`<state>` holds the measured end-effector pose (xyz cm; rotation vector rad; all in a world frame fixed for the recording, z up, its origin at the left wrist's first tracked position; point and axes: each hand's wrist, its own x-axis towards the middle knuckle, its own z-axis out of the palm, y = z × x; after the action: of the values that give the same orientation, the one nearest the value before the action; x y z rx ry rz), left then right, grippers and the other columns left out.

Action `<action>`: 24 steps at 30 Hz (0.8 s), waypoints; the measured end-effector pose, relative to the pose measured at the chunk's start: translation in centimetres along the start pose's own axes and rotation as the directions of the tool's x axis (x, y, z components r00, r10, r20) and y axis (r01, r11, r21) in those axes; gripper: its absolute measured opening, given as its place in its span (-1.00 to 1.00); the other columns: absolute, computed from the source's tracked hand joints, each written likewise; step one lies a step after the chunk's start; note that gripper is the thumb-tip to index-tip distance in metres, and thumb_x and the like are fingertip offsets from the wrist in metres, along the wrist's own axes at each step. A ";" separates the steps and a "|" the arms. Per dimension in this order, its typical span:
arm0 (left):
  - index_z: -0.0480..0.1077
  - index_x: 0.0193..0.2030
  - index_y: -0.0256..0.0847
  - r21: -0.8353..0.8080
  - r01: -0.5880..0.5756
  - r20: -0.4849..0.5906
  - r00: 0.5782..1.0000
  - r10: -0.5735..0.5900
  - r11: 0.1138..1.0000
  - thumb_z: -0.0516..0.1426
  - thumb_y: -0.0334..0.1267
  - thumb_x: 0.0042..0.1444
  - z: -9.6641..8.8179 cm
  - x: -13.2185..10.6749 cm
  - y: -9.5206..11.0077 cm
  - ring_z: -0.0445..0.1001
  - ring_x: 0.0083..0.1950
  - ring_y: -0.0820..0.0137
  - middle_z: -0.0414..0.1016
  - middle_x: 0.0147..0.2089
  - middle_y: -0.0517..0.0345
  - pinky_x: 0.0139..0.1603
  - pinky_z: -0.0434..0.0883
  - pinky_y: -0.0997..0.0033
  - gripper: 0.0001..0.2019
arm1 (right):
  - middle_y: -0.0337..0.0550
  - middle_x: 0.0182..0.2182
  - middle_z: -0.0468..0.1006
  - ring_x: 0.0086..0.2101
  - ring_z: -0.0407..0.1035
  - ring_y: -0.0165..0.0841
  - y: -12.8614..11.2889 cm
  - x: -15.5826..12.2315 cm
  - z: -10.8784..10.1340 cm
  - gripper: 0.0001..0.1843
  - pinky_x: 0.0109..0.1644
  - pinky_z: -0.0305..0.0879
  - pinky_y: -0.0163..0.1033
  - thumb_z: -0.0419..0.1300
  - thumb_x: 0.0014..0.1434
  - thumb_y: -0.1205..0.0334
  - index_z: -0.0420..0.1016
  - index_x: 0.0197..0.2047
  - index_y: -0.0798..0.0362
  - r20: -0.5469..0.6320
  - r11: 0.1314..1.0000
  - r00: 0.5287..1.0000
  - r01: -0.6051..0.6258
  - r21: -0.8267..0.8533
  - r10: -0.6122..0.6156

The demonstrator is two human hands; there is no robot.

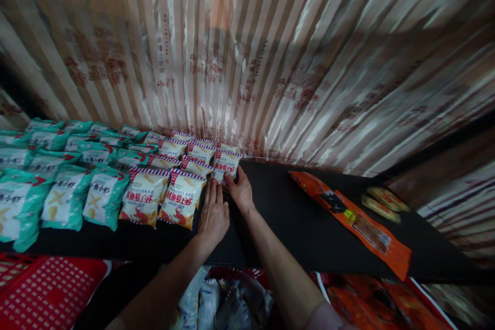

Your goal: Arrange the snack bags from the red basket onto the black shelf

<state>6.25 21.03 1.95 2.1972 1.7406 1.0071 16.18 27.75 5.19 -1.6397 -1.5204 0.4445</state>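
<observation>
Both my hands rest on a black shelf (294, 216) beside rows of snack bags. My left hand (213, 212) lies flat with fingers stretched out, its tips touching the right edge of a front white-and-orange shrimp-cracker bag (181, 198). My right hand (240, 188) pinches the lower right corner of another shrimp-cracker bag (226, 164) further back. Several more of these bags (199, 150) lie in rows behind. Teal snack bags (65, 198) fill the shelf's left part.
A long orange packet (361, 221) lies diagonally on the shelf's right, with yellow-green packs (381, 201) beyond it. Striped shiny wrapping (247, 62) forms the back wall. Below the shelf sit a red basket (50, 291), plastic-wrapped goods (220, 301) and orange packets (371, 301).
</observation>
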 end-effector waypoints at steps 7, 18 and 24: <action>0.08 0.22 -0.53 0.005 0.007 0.024 1.000 -0.007 1.000 -0.08 -0.39 0.14 -0.2 0.2 0.1 -0.22 0.38 0.17 -0.04 0.34 -0.25 0.31 0.09 0.11 -0.51 | -0.15 -0.20 0.52 -0.22 0.40 -0.31 -0.3 0.1 0.1 -0.55 -0.15 0.30 -0.25 0.05 0.10 0.09 0.30 0.06 0.01 0.008 0.999 0.999 -0.044 0.007 0.044; 0.11 0.21 -0.47 -0.013 0.000 -0.009 1.000 0.000 1.000 -0.08 -0.39 0.14 0.2 0.0 -0.1 -0.21 0.38 0.16 -0.02 0.34 -0.21 0.29 0.12 0.05 -0.53 | -0.12 -0.17 0.53 -0.24 0.44 -0.33 -0.9 0.3 0.3 -0.54 -0.16 0.31 -0.28 0.02 0.15 0.07 0.24 0.10 0.03 0.087 0.997 0.993 -0.081 0.007 0.081; 0.12 0.19 -0.51 -0.007 -0.006 -0.010 1.000 0.006 1.000 -0.09 -0.40 0.14 0.0 0.0 -0.1 -0.17 0.37 0.16 -0.02 0.33 -0.26 0.30 0.10 0.07 -0.54 | 0.12 0.09 0.34 0.09 0.22 -0.17 0.1 -0.5 0.6 -0.34 0.13 0.15 -0.11 0.03 0.12 -0.01 0.14 0.20 0.20 -0.045 0.996 0.995 -0.089 -0.016 0.089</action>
<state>6.22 21.07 1.89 2.1984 1.7321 1.0256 15.68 27.46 4.63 -1.7251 -1.4267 0.4413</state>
